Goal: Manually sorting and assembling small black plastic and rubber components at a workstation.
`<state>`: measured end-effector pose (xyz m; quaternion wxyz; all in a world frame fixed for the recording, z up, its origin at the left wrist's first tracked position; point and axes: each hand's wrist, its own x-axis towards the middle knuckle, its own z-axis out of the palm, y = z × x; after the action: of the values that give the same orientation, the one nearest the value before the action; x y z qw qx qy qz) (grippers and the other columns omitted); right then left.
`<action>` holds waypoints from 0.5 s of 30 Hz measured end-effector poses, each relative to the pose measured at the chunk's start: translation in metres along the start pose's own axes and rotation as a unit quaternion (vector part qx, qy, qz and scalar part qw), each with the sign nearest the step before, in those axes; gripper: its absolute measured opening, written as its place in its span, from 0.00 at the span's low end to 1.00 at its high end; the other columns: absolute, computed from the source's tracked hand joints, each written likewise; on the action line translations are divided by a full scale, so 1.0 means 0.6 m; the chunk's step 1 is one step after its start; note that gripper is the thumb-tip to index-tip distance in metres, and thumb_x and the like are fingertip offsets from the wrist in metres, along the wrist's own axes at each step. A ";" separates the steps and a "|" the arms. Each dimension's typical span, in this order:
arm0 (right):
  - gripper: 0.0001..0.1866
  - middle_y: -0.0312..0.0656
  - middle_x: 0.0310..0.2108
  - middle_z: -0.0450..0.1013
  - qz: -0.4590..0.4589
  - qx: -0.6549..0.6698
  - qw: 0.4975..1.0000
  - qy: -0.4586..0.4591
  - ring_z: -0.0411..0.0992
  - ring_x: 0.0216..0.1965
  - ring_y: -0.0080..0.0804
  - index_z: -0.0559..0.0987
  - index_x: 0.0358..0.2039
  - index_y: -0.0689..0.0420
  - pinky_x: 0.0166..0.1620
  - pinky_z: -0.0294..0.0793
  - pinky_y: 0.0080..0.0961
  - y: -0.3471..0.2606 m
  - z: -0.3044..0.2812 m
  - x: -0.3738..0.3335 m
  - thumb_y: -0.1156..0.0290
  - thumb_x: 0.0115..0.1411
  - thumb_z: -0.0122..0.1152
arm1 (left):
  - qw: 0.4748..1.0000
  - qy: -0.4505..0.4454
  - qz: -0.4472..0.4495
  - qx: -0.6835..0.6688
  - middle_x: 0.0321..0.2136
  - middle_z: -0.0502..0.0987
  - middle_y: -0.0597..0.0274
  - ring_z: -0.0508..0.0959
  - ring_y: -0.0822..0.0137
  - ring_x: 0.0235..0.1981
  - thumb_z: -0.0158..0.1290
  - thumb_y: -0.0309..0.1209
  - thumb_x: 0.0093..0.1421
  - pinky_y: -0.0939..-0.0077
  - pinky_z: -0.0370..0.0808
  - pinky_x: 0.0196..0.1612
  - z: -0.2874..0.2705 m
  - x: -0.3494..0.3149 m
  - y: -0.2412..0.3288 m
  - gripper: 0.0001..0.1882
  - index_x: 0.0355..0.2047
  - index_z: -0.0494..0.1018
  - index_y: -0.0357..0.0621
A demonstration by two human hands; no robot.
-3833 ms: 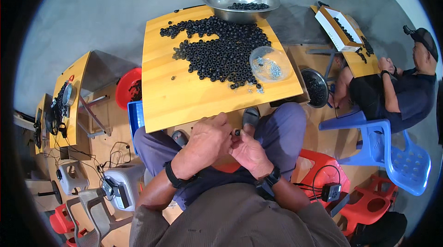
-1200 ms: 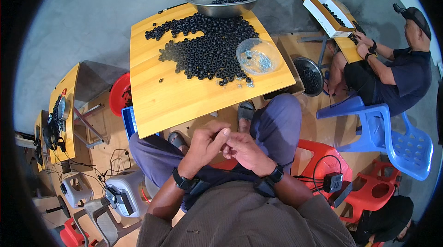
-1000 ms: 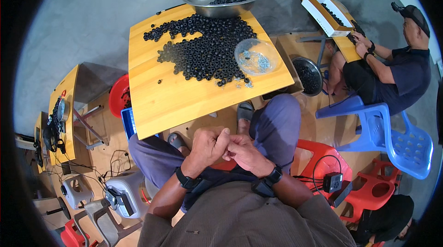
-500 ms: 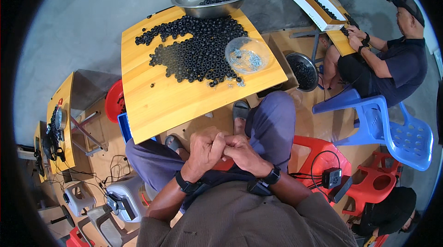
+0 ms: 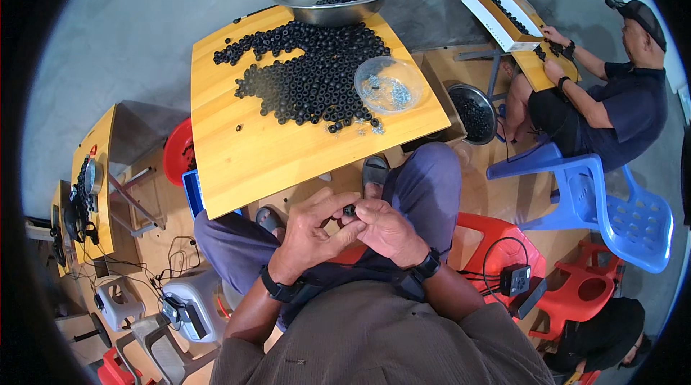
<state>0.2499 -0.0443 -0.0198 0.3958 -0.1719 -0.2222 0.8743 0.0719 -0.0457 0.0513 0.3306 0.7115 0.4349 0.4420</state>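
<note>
Over my lap, my left hand and my right hand meet at the fingertips. Between them sits one small round black part, pinched by the fingers of both. A pile of similar black ring-shaped parts covers much of the wooden table in front of me. On its right side, a clear plastic bowl holds small silvery metal pieces, and a few more lie beside it.
A steel basin with black parts stands at the table's far edge. Below on the left are a red basin and a blue crate. At right, a co-worker handles black parts near a white box; a blue chair stands closer.
My hands have turned and parted slightly, so the black part between the fingertips now shows. The co-worker's hands have moved apart.
</note>
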 end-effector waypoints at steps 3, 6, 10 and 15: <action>0.17 0.40 0.47 0.77 -0.012 0.033 0.999 -0.034 0.77 0.47 0.28 0.79 0.50 0.61 0.54 0.74 0.31 0.007 0.003 0.000 0.62 0.72 0.53 | 1.000 -0.016 -0.006 0.009 0.22 0.73 0.60 0.74 0.68 0.22 0.67 0.26 0.49 0.73 0.72 0.27 -0.014 -0.001 0.010 0.17 0.42 0.82 0.40; 0.17 0.40 0.45 0.78 -0.006 0.027 0.999 -0.038 0.77 0.46 0.30 0.80 0.50 0.61 0.53 0.74 0.31 0.003 0.014 -0.002 0.62 0.72 0.53 | 1.000 -0.011 -0.001 0.019 0.21 0.73 0.60 0.74 0.67 0.21 0.67 0.25 0.49 0.73 0.71 0.25 -0.019 -0.004 0.007 0.15 0.39 0.83 0.40; 0.17 0.40 0.41 0.79 -0.004 -0.025 0.999 -0.022 0.77 0.44 0.30 0.80 0.49 0.61 0.51 0.73 0.30 0.004 0.014 -0.003 0.62 0.72 0.53 | 0.997 -0.028 0.007 0.071 0.21 0.73 0.59 0.75 0.65 0.21 0.67 0.24 0.49 0.72 0.71 0.24 -0.029 -0.005 0.011 0.12 0.36 0.83 0.41; 0.15 0.40 0.41 0.79 -0.002 -0.038 0.999 -0.016 0.76 0.43 0.29 0.81 0.46 0.63 0.47 0.72 0.29 0.004 -0.001 -0.004 0.65 0.70 0.54 | 1.000 0.005 0.009 0.019 0.21 0.74 0.60 0.74 0.66 0.20 0.66 0.23 0.50 0.72 0.70 0.23 -0.015 -0.011 -0.009 0.11 0.36 0.83 0.41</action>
<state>0.2504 -0.0475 -0.0214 0.3874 -0.1724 -0.2617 0.8670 0.0606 -0.0486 0.0480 0.3108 0.7193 0.4382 0.4405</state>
